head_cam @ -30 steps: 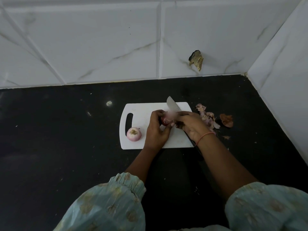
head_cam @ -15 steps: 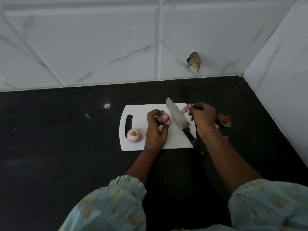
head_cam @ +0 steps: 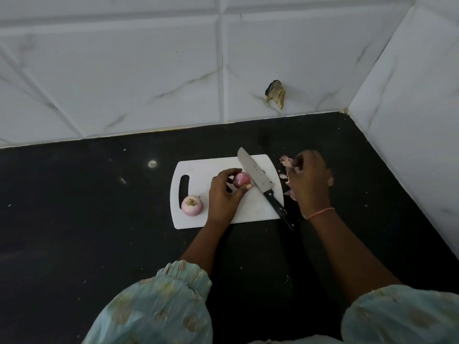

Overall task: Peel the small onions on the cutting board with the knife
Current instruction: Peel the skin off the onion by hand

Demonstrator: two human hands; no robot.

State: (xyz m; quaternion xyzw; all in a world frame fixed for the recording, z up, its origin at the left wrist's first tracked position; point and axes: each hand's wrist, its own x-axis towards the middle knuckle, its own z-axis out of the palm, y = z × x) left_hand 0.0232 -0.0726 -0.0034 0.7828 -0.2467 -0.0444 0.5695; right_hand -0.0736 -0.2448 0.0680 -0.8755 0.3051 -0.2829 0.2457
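**Peeling paused: skin set aside, knife left lying on the board**

White marble-look wall tiles are seen behind a black countertop, where a chipped hole is visible low in the tiling. On the counter a white cutting board is laid, its handle slot to the left. Two pale green sleeves are seen at the lower edge.

The left hand is held over the board, and a reddish small onion is pinched between its thumb and fingertips, lifted slightly off the surface as far as can be judged. The right hand is held beyond the board's right edge, over a heap of onion skins; its fingers are curled, but whether a scrap of skin is pinched cannot be told. The knife is gripped by neither hand; it is laid diagonally on the board, blade toward the wall, with its black handle overhanging the near right corner. A second onion, root end up, is set near the handle slot.

Risk is judged to lie chiefly with the knife: the overhanging handle could be knocked by the right wrist on its way back, and the blade, lying just beside the held onion, could be brushed by the left fingers. The round onion by the slot could roll if the board were jolted. The skin heap is well clear of the cutting area.
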